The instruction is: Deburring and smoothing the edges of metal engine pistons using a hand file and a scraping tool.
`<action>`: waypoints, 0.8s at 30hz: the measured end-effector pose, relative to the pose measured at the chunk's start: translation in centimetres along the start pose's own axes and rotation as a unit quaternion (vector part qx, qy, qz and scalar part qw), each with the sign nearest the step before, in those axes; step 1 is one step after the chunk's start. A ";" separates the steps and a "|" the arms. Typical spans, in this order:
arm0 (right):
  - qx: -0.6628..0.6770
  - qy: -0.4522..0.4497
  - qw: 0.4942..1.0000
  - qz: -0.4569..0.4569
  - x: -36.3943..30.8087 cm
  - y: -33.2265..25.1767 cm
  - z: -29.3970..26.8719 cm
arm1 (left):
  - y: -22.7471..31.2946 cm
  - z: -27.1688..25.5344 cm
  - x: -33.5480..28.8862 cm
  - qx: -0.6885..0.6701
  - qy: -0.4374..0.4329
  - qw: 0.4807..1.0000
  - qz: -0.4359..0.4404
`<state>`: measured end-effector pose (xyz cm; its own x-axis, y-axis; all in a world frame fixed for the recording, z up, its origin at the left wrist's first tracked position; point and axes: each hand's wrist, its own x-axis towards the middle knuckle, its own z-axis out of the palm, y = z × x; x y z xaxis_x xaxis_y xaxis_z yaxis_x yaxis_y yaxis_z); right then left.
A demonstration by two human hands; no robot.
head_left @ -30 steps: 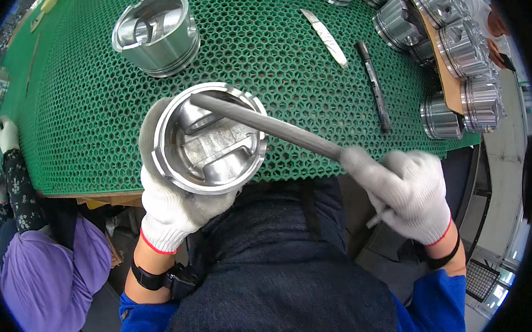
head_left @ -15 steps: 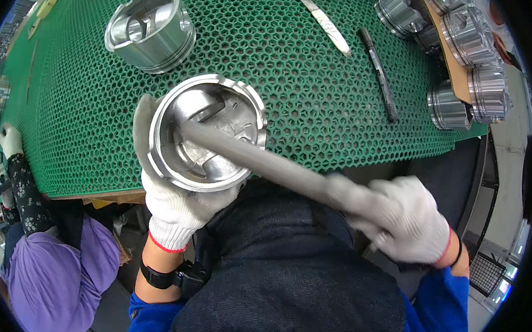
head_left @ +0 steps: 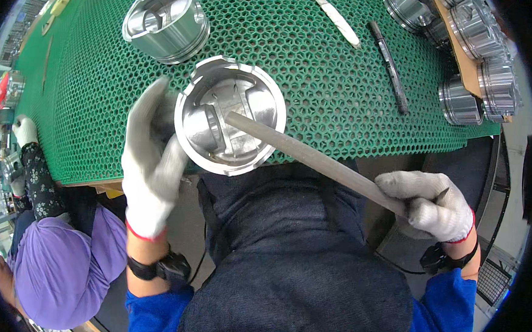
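A silvery metal piston (head_left: 274, 99) rests at the front edge of the green mat, its hollow side facing up toward me. At its left side is my left hand (head_left: 150, 165), in a white knitted glove. The fingers are stretched and apart from the thumb, whose tip is beside the piston's lower left wall. My right hand (head_left: 437, 207), also gloved, is closed around the lower right end of a long grey file (head_left: 321, 163). A dark pointed tang shows by that hand. The file's other end reaches over the rim into the piston's hollow.
Another piston (head_left: 171, 29) stands on the green mat (head_left: 318, 102) at the far left. A knife (head_left: 336, 19) and a black marker (head_left: 389, 67) lie to the right. Several pistons (head_left: 497, 89) stand around a cardboard strip (head_left: 464, 65) at far right. A person in a purple covering (head_left: 58, 269) is at left.
The piston has turned and shifted slightly up and right in view. My left hand has come off its wall, fingers now spread. The file end has moved right within the hollow.
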<state>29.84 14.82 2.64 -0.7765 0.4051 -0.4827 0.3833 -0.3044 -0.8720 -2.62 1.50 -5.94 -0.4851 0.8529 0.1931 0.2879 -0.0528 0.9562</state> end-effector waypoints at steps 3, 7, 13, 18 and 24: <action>0.033 -0.060 0.998 0.006 0.2 0.4 -0.2 | -1.2 -1.1 3.3 0.146 -0.107 0.983 0.027; -0.098 -0.164 0.979 -0.070 3.4 -0.1 1.7 | -3.2 -0.7 3.7 0.208 -0.119 0.969 0.066; -0.174 -0.134 0.950 -0.220 8.7 -1.5 3.5 | -1.8 0.2 3.9 0.114 -0.111 0.987 0.012; -0.276 0.221 0.921 -0.160 6.7 -0.1 -0.3 | 1.5 -1.5 2.1 0.408 -0.103 0.871 0.253; -0.515 0.323 0.753 -0.252 9.4 3.6 -3.2 | 7.5 -1.1 -2.3 0.448 -0.267 0.853 0.012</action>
<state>25.53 20.29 -5.25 -0.6750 0.6815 0.2827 0.5645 0.7238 -0.3968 -0.23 -1.39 1.08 -0.0939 0.9849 -0.1452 0.9239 0.1405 0.3558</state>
